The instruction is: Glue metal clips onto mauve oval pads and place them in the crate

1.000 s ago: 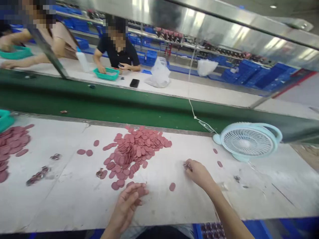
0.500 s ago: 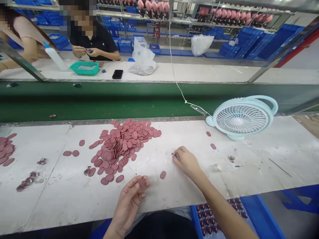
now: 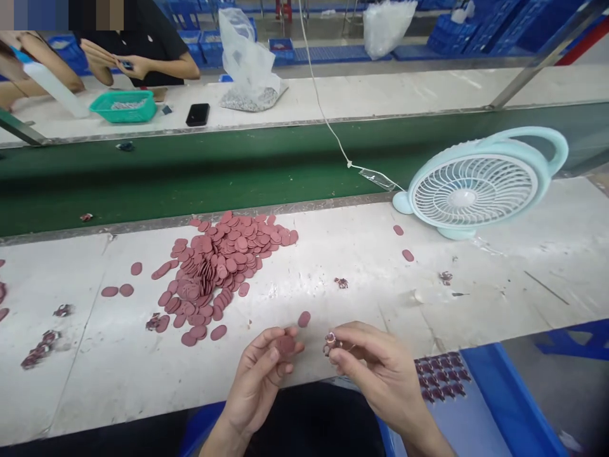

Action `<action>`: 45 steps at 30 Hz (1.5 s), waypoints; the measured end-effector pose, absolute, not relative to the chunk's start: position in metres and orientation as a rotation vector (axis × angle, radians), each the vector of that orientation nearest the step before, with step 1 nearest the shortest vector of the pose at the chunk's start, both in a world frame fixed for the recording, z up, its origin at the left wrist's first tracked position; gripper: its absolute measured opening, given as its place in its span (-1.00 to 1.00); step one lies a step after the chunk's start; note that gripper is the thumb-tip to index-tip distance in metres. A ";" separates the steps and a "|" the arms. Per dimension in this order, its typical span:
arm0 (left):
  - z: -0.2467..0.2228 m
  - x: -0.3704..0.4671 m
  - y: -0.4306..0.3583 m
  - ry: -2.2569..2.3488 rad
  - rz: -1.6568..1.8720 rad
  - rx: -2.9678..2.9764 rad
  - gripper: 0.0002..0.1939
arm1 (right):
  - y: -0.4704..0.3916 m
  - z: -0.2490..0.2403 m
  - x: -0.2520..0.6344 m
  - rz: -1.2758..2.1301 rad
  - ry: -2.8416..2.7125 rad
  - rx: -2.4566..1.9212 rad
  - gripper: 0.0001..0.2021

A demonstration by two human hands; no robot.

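Observation:
Between the thumb and fingers of my left hand (image 3: pixel 259 374) is a reddish oval disc (image 3: pixel 285 344). My right hand (image 3: pixel 380 368) pinches a small dark-red and white part (image 3: pixel 330 343), too small to make out in detail. The two hands face each other over the near edge of the white table, a short gap apart. A single loose oval disc (image 3: pixel 304 318) lies just beyond them. Farther off to the left spreads a large pile of the same discs (image 3: pixel 223 260). Another small dark-red part (image 3: pixel 341 283) rests on the table beyond my right hand.
A light-blue fan (image 3: pixel 476 190) stands at the back right, its cord (image 3: pixel 328 120) running upward. Below the table edge at right is a blue tray (image 3: pixel 518 406) holding rows of dark-red pieces (image 3: pixel 442 377). A green belt (image 3: pixel 228 168) separates me from a co-worker (image 3: pixel 143 44).
My right hand has come back from the middle of the table toward my left hand, bringing a small dark-red part. The left hand still holds its disc. The view has tilted downward.

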State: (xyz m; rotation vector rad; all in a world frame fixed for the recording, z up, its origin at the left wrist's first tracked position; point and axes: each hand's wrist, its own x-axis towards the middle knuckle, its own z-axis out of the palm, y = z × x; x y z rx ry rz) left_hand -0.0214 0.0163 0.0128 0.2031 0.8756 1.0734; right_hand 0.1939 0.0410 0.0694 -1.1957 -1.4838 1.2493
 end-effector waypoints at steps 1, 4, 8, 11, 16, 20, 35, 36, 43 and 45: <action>0.014 -0.020 0.017 0.860 1.059 0.210 -0.78 | 0.041 0.068 0.196 1.142 -1.547 -1.185 -0.73; 0.016 -0.015 0.018 0.822 1.028 0.222 -0.78 | 0.039 0.064 0.200 0.750 -1.746 -1.149 -0.63; 0.019 -0.009 0.018 0.773 1.015 0.246 -0.78 | 0.035 0.062 0.201 0.547 -1.812 -1.160 -0.59; 0.020 -0.004 0.018 0.757 1.026 0.270 -0.77 | 0.032 0.064 0.198 0.648 -1.730 -1.164 -0.60; 0.022 0.001 0.018 0.784 1.046 0.349 -0.78 | 0.029 0.068 0.188 1.233 -1.307 -1.179 -0.79; 0.025 0.005 0.016 0.788 1.058 0.428 -0.80 | 0.028 0.069 0.179 1.435 -1.177 -1.255 -0.89; 0.024 0.007 0.014 0.825 1.019 0.540 -0.77 | 0.028 0.072 0.187 1.425 -1.420 -1.350 -0.89; 0.024 0.008 0.014 0.835 1.016 0.524 -0.82 | 0.028 0.072 0.188 1.449 -1.402 -1.367 -0.89; 0.025 0.014 0.010 0.903 1.041 0.530 -0.95 | 0.028 0.065 0.191 1.702 -1.123 -1.336 -0.88; 0.025 0.015 0.010 0.916 1.039 0.543 -0.95 | 0.029 0.063 0.192 1.722 -1.093 -1.328 -0.88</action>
